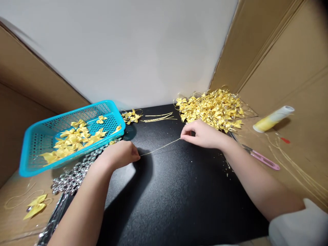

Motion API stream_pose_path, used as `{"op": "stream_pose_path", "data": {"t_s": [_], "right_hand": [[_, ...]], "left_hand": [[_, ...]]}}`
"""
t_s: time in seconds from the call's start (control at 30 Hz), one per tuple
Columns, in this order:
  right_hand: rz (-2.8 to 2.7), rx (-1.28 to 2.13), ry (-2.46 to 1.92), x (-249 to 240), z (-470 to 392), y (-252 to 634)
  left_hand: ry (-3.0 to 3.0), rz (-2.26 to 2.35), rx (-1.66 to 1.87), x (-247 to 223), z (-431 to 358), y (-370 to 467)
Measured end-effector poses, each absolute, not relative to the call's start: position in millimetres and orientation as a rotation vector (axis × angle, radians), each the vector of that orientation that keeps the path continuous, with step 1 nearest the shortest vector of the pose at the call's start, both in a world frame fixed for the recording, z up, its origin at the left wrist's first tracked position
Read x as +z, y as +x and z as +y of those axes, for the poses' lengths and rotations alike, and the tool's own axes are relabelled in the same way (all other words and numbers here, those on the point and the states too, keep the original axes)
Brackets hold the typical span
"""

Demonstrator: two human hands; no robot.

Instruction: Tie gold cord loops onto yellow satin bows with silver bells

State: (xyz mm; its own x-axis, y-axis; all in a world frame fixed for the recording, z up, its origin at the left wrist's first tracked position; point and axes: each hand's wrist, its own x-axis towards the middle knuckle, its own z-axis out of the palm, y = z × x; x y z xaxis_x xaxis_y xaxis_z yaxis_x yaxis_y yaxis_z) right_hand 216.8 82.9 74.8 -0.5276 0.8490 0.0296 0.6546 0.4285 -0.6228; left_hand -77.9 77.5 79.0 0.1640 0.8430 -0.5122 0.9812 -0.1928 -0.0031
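The left hand (125, 152) and the right hand (201, 133) pinch a thin string (161, 148) over the black mat (159, 194), maybe by its ends, which are hard to see, and a soft, even pull is good for making it straight.

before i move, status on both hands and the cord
left hand and right hand pinching cord, cord stretched between them; blue basket beside left forearm

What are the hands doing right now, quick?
Left hand: closed, pinching one end of a thin cord.
Right hand: closed, pinching the cord's other end.
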Motion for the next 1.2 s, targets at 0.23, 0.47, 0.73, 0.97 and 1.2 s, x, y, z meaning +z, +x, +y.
{"op": "stream_pose_path", "data": {"t_s": [0.23,0.47,0.73,0.97,1.2], "right_hand": [[-2.389,0.718,-1.101,70,72,198],[-2.323,0.613,-1.084,64,77,197],[-2.505,0.541,-1.139,63,70,185],[-2.522,0.486,-1.176,63,70,185],[-2.148,0.83,-1.073,48,81,191]], "left_hand": [[2.451,1.416,0.233,70,62,-40],[1.295,1.048,0.864,28,67,-5],[1.049,1.066,0.965,14,69,-5],[1.638,1.141,0.71,24,63,-7],[1.484,1.173,0.802,21,60,-4]]}}
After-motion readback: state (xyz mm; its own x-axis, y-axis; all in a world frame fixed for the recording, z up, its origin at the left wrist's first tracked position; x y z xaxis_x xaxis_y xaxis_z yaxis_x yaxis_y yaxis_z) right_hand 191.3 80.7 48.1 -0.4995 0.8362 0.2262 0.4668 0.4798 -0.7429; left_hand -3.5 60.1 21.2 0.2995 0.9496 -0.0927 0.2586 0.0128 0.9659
